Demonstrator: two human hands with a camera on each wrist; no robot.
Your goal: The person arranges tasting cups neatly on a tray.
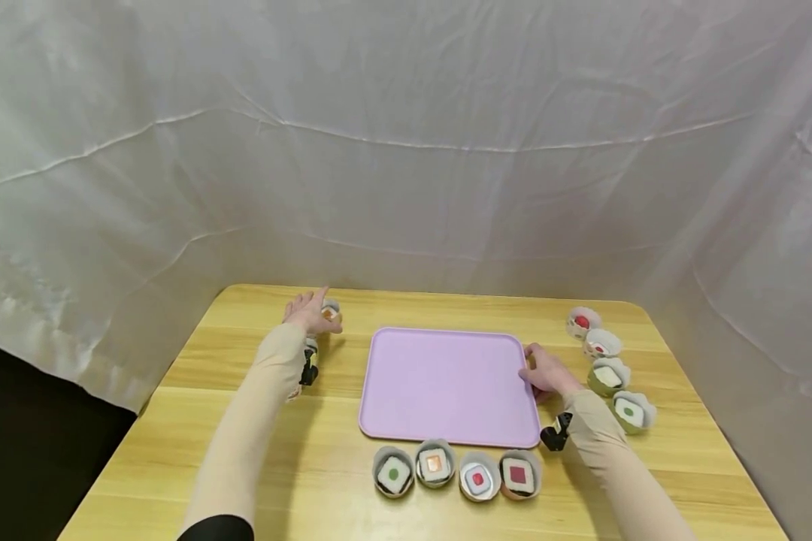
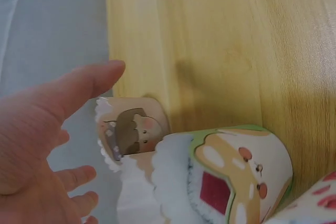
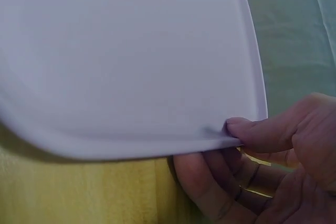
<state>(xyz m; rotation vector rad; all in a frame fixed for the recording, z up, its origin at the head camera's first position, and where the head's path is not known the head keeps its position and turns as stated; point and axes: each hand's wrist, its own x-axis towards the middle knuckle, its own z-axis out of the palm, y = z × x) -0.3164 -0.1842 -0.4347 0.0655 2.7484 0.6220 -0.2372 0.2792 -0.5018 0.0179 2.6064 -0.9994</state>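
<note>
With our right hand (image 1: 546,372) we pinch the right edge of the purple tray (image 1: 446,387), thumb above and fingers below, on the table (image 1: 352,451). Our left hand (image 1: 307,312) has its fingers spread and grips nothing, just beside a paper cup (image 2: 134,127); we cannot tell if they touch. Between this cup and the tray's left edge we see bare wood. Four front cups (image 1: 435,465) stand close along the tray's near edge; four side cups (image 1: 608,376) make a slanting line on the right.
</note>
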